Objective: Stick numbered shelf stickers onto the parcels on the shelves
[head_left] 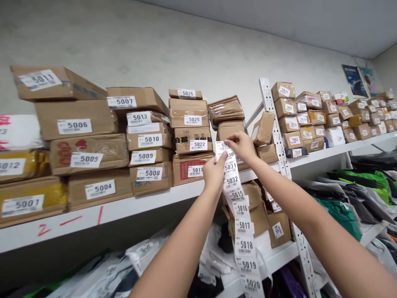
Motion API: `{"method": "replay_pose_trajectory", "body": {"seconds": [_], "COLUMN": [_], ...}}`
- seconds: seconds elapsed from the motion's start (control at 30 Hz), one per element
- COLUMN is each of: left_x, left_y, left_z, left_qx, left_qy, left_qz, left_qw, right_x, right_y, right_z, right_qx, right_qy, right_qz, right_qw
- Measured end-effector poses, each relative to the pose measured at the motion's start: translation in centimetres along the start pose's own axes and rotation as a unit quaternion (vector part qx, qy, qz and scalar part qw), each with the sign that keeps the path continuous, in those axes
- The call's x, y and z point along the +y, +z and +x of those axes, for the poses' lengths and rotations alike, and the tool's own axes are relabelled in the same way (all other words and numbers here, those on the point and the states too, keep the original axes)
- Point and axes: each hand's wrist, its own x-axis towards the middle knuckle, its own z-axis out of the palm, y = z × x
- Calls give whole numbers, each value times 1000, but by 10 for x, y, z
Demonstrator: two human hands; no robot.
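A long strip of printed number labels (pixel 242 226) hangs down in front of the shelf, reading 5031, 5032, then 5015 to 5020 further down. My left hand (pixel 214 171) pinches the strip near its upper end, thumb on the front. At the top label my right hand (pixel 241 147) has its fingertips closed on the label's right edge, covering part of its number. Behind the hands stand cardboard boxes, among them one labelled 5022 (pixel 192 140) and one labelled 5017 (pixel 190 169). A brown box without a visible label (pixel 226 109) tops the stack just behind.
The white shelf (pixel 130 210) bears stacked labelled boxes, such as 5006 (pixel 76 118) and 5008 (pixel 151 180). A perforated white post (pixel 274 120) rises right of my hands. Smaller boxes (pixel 291 140) line the farther shelf. Bagged goods (pixel 366 198) fill the lower levels.
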Motion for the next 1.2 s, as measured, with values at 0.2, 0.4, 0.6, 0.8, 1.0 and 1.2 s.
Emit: {"method": "replay_pose_trajectory", "body": {"seconds": [0.2, 0.4, 0.6, 0.8, 1.0, 1.2], "left_x": [-11, -13, -12, -10, -10, -10], "left_y": [-17, -27, -31, -37, -38, -14], "left_z": [9, 5, -15, -16, -7, 4], "left_qx": [-34, -24, -61, -46, -108, -63], "left_qy": [38, 63, 110, 144, 147, 34], "left_qz": [52, 116, 148, 117, 78, -113], "left_qw": [997, 991, 981, 982, 980, 991], "right_x": [7, 15, 14, 9, 0, -3], "right_y": [16, 15, 1, -16, -22, -16], "right_z": [29, 29, 36, 15, -22, -33], "right_qx": [12, 82, 53, -73, -190, -134], "right_qy": [-69, -100, -16, -103, 4, 22], "right_qz": [-111, -149, -271, -210, 105, 129], "right_qw": [991, 980, 961, 970, 976, 982]}}
